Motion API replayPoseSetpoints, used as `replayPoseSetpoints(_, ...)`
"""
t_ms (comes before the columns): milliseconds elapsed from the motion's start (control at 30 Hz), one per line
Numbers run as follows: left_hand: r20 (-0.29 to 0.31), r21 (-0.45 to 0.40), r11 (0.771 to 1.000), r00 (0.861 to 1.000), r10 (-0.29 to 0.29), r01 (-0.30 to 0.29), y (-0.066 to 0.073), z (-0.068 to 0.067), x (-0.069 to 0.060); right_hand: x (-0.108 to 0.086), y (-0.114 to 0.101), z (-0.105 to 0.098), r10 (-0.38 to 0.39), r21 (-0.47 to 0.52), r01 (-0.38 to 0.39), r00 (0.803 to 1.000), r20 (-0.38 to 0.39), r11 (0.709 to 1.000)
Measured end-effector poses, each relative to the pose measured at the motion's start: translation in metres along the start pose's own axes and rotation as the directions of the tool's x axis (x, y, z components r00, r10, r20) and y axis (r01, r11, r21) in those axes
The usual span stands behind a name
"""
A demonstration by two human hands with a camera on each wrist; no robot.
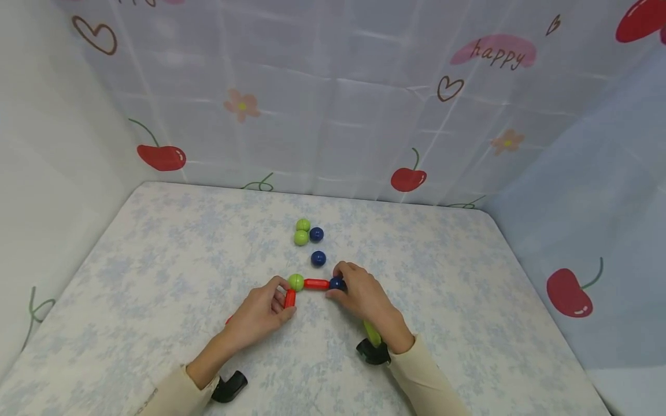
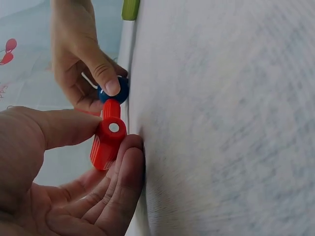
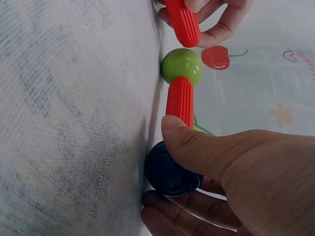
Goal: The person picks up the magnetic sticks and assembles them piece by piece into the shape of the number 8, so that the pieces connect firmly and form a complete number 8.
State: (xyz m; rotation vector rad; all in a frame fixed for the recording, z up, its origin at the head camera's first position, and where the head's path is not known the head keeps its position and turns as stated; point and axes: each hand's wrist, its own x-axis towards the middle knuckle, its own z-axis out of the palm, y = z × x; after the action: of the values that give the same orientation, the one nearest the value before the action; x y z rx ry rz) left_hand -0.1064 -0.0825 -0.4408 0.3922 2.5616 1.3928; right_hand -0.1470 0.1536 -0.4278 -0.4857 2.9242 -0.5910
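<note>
A red rod joins a green ball on its left to a blue ball on its right. My right hand grips that blue ball, thumb on the near side, fingers curled behind. Between thumb and fingers my left hand pinches a second red rod, whose end face with a white dot shows in the left wrist view. Its far end is close to the green ball; whether they touch I cannot tell.
Beyond the hands lie a blue ball, another blue ball and two green balls. A green rod is partly under the right wrist. A red tip shows beside the left hand. Patterned curtains stand behind the table.
</note>
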Motion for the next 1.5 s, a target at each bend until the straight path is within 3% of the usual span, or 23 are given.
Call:
replayPoseSetpoints(500, -0.01, -0.015, 1.0, 1.0, 0.006, -0.006, -0.003, 0.001, 0.002, 0.0, 0.0, 0.0, -0.018, -0.006, 0.018, 1.0, 0.0, 1.0)
replayPoseSetpoints(1067, 0.04, 0.032, 0.996, 0.996, -0.081, 0.08, 0.006, -0.004, 0.01, 0.0, 0.002, -0.001, -0.018, 0.005, 0.018, 1.0, 0.005, 1.0)
replayPoseSetpoints(1500, 0.061, 0.002, 0.993, 0.991, -0.116, 0.116, 0.001, -0.005, 0.015, 0.0, 0.001, -0.002, -0.037, 0.003, 0.037, 0.999, 0.009, 0.999)
